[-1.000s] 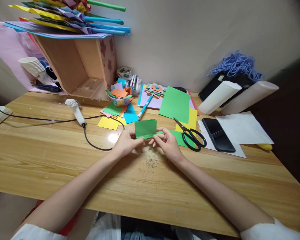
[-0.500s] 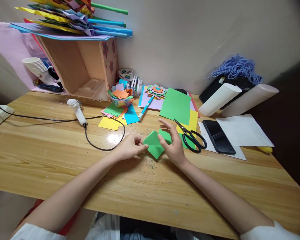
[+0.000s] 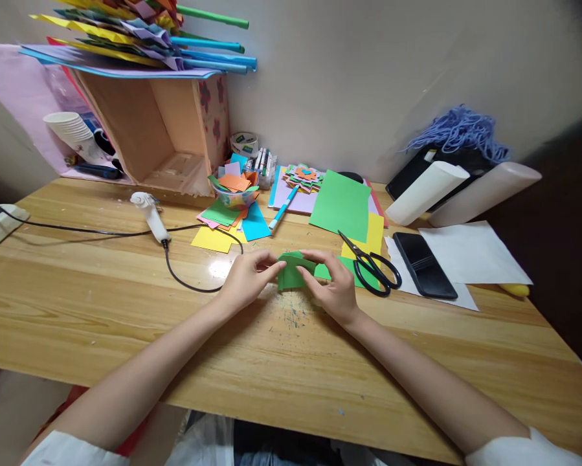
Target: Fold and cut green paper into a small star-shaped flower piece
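Between my two hands is a small piece of green paper (image 3: pixel 293 275), bent or folded, held just above the desk. My left hand (image 3: pixel 246 275) pinches its left edge between thumb and fingers. From the other side, my right hand (image 3: pixel 334 285) has its thumb and fingertips on the paper's right edge. Right of my right hand lie black-handled scissors (image 3: pixel 371 264), blades pointing up and left, over a green paper strip (image 3: pixel 346 266) and yellow paper (image 3: pixel 375 230).
A hot glue gun (image 3: pixel 149 217) with a black cord lies at left. Behind my hands stand a bowl of paper scraps (image 3: pixel 235 197), a blue marker (image 3: pixel 284 207) and a large green sheet (image 3: pixel 342 204). A phone (image 3: pixel 424 265) and white rolls (image 3: pixel 426 193) are at right. An open box (image 3: pixel 213 129) stands back left.
The green paper has turned, from a tilted diamond to a squarer, flatter shape. My right hand's fingers have come down onto its edge, and my left hand has moved up slightly.
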`<state>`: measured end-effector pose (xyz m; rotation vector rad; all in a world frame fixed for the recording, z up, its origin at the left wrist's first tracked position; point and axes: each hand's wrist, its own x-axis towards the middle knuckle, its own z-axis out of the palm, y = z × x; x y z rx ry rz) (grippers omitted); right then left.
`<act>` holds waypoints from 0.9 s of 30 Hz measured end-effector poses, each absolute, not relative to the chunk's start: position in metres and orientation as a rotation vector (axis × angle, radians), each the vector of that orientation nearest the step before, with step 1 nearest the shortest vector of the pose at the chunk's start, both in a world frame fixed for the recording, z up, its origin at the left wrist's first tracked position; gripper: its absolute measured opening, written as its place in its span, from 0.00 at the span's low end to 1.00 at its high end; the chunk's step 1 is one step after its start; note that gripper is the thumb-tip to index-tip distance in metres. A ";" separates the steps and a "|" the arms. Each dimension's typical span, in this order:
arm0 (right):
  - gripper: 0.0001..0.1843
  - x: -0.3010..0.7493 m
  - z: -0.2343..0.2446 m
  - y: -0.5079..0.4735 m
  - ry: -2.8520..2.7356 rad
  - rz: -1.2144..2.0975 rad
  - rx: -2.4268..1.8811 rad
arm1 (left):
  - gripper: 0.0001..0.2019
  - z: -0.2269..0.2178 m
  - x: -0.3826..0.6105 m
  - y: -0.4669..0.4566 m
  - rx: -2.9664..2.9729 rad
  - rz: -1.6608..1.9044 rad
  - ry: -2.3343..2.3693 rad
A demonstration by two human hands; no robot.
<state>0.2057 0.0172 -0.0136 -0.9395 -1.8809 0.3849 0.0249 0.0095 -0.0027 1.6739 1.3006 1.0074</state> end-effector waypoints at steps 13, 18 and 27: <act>0.09 0.208 -0.013 0.019 -2.026 0.296 -0.790 | 0.11 -0.008 0.033 0.007 1.275 0.837 1.122; 0.09 0.211 -0.017 0.022 -2.120 0.189 -0.720 | 0.12 0.001 0.033 0.005 1.265 0.811 1.141; 0.09 0.215 -0.021 0.025 -2.299 -0.119 -0.559 | 0.13 0.002 0.031 0.007 1.130 0.747 1.159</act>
